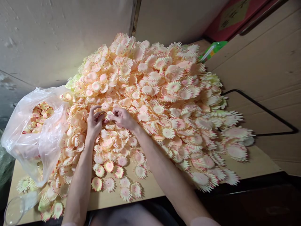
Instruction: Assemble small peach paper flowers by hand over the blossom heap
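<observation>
In the head view my right hand point(123, 118) pinches a small pale petal piece point(108, 115) of an artificial flower, its edge cut into a fringe. Close on its other side, my left hand point(95, 121) has its fingers curled, with thumb and fingertips at the piece's edge. Both hands work low over a big heap of similar petal pieces point(154, 76), cream and pink with reddish tips. Between my forearms several loose petal discs point(108, 184) lie flat on the table point(155, 187).
A clear plastic bag point(53, 138) at left holds more small flower pieces point(42, 114). A transparent cup point(14, 211) lies at the front left corner. Cardboard point(265, 78) stands at right, with a bent black rod point(263, 109) before it. A green packet point(213, 50) shows behind the heap.
</observation>
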Motion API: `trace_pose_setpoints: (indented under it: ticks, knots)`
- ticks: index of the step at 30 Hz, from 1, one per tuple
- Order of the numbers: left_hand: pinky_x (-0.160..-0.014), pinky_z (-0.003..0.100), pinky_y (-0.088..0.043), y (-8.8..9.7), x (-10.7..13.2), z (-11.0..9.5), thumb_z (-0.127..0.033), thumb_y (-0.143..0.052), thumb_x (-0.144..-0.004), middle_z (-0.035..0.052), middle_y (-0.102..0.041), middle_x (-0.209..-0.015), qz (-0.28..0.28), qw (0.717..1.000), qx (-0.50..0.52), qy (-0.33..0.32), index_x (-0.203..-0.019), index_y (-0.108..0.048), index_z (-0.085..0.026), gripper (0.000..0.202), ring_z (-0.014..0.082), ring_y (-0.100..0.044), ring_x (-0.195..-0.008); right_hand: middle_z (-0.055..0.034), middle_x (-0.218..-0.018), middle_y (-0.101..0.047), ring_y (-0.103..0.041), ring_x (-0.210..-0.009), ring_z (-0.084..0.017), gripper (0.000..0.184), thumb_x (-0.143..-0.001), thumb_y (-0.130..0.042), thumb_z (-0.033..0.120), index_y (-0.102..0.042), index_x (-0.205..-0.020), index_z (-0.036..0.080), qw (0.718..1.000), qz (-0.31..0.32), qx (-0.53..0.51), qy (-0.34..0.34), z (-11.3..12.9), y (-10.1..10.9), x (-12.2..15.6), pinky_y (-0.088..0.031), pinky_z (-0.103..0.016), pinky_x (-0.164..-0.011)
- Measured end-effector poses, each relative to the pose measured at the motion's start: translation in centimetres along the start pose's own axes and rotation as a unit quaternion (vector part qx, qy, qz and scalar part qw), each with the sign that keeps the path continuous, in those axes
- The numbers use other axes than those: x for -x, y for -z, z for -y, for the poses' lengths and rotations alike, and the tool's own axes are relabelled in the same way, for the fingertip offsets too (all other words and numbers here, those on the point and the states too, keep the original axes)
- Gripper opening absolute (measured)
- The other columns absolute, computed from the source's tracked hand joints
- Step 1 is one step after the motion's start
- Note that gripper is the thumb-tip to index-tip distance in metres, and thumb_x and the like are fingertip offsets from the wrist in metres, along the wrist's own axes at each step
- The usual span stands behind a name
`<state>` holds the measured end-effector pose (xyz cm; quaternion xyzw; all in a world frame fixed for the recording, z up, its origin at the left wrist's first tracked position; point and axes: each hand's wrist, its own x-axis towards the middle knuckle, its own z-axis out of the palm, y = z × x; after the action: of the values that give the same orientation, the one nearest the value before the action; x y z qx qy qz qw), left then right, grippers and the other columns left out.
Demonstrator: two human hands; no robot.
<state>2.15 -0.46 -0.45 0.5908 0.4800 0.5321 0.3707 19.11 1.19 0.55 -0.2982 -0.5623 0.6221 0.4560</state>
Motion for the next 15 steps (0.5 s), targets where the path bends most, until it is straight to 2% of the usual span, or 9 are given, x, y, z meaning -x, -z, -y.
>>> trace_pose_setpoints:
  ticks: [6,8,10,12,13,15]
  knots:
    - [-0.062,0.019,-0.050,-0.3,0.0,-0.8,-0.026,-0.066,-0.086,0.0023,-0.066,-0.088,-0.009,1.000,0.008,0.012,-0.112,-0.053,-0.023,0.030,0.0092,-0.061,-0.070,0.0096,-0.046,-0.035,-0.034,-0.035,-0.006,0.045,-0.072,-0.077,0.041,-0.037,-0.068,0.021,1.000,0.019,-0.004,-0.015,0.1,0.0,0.0,-0.020,-0.022,-0.036]
    - [-0.058,0.017,-0.048,-0.2,-0.2,-0.8,-0.027,-0.066,-0.085,0.0015,-0.064,-0.086,-0.018,1.000,0.009,0.015,-0.109,-0.055,-0.022,0.027,0.0074,-0.058,-0.065,0.0093,-0.045,-0.039,-0.037,-0.034,-0.007,0.044,-0.074,-0.075,0.040,-0.037,-0.068,0.021,0.999,0.030,-0.011,-0.011,0.1,0.1,0.1,-0.023,-0.022,-0.035]
    - [-0.054,0.015,-0.045,0.3,-0.4,-0.7,-0.029,-0.066,-0.086,-0.0002,-0.060,-0.082,-0.052,0.998,0.020,0.009,-0.106,-0.055,-0.022,0.024,0.0059,-0.055,-0.060,0.0045,-0.054,-0.055,-0.042,-0.036,-0.007,0.044,-0.078,-0.072,0.041,-0.034,-0.068,0.020,0.998,0.045,-0.038,-0.009,0.0,0.4,0.3,-0.028,-0.022,-0.037]
    - [-0.052,0.015,-0.043,0.8,-0.5,-0.4,-0.032,-0.067,-0.086,-0.0028,-0.056,-0.076,-0.090,0.995,0.052,-0.002,-0.107,-0.054,-0.023,0.026,0.0052,-0.053,-0.057,-0.0040,-0.078,-0.070,-0.046,-0.042,-0.007,0.044,-0.080,-0.069,0.042,-0.034,-0.067,0.019,0.996,0.057,-0.073,-0.009,0.0,0.7,0.4,-0.033,-0.023,-0.039]
    - [-0.052,0.015,-0.044,1.0,-0.6,-0.2,-0.033,-0.068,-0.086,-0.0038,-0.054,-0.074,-0.099,0.993,0.067,-0.007,-0.109,-0.053,-0.024,0.029,0.0052,-0.053,-0.056,-0.0071,-0.088,-0.072,-0.046,-0.043,-0.006,0.044,-0.081,-0.069,0.043,-0.035,-0.068,0.019,0.995,0.056,-0.083,-0.007,0.0,0.8,0.5,-0.035,-0.023,-0.040]
    - [-0.054,0.015,-0.046,1.2,-0.6,0.0,-0.036,-0.070,-0.086,-0.0042,-0.052,-0.073,-0.097,0.992,0.080,-0.008,-0.111,-0.053,-0.024,0.033,0.0055,-0.054,-0.057,-0.0085,-0.094,-0.073,-0.044,-0.043,-0.006,0.041,-0.082,-0.068,0.047,-0.043,-0.070,0.017,0.996,0.039,-0.083,0.008,0.0,1.0,0.5,-0.035,-0.023,-0.042]
